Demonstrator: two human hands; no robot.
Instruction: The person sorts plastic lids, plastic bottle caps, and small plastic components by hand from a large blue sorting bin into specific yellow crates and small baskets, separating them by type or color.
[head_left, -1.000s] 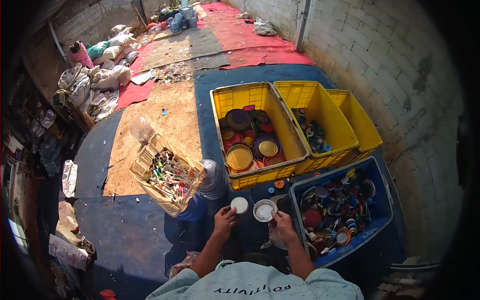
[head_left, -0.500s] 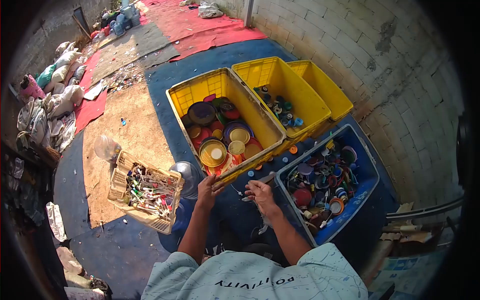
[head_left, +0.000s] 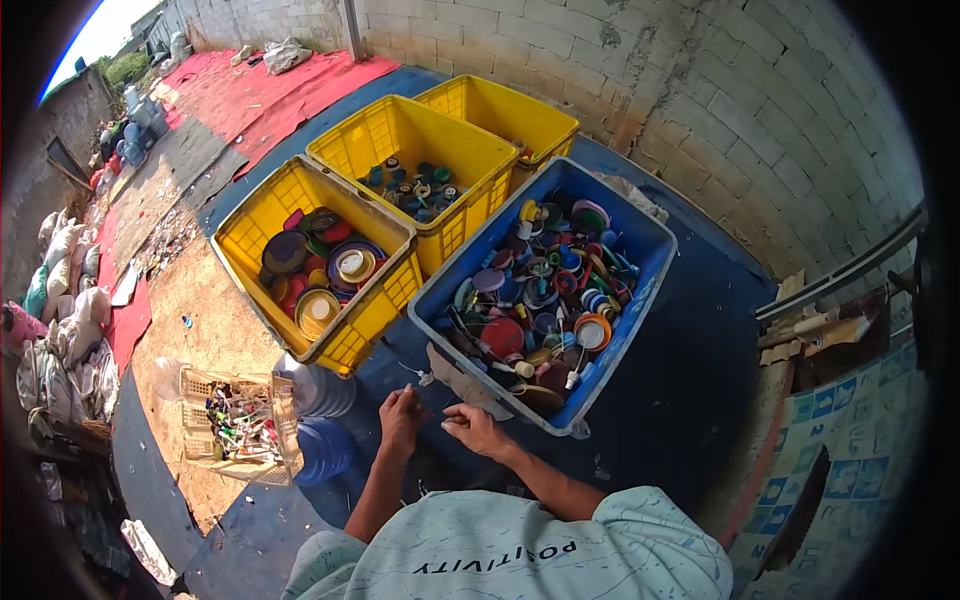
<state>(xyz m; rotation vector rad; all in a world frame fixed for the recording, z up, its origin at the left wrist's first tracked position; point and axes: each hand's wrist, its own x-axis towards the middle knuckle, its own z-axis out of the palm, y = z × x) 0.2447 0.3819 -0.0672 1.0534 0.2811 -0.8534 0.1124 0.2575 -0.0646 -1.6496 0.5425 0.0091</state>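
Note:
My left hand (head_left: 402, 417) is closed in a pinch in front of the blue tub (head_left: 428, 318). Facing it a short way to the right, my right hand (head_left: 474, 430) has its fingers curled together. What either hand holds, if anything, I cannot tell. Just beyond the left fingertips shows a small white piece with a thin stem (head_left: 424, 378). Mixed plastic caps and lids (head_left: 503, 336) fill much of the blue tub, some with white stems. A flat brownish piece (head_left: 465, 385) lies against the tub's near left side.
A yellow crate (head_left: 385, 300) with round lids stands left of the tub; another yellow crate (head_left: 478, 205) with caps and a third yellow crate (head_left: 520, 110) stand behind. At left, a cream basket (head_left: 285, 425) of slender plastic pieces sits beside large clear bottles (head_left: 325, 390). A block wall (head_left: 720, 130) bounds the right.
The view has swung right, bringing the blue tub nearer the middle. My left hand has left the yellow crate's near edge, and both hands are now close together.

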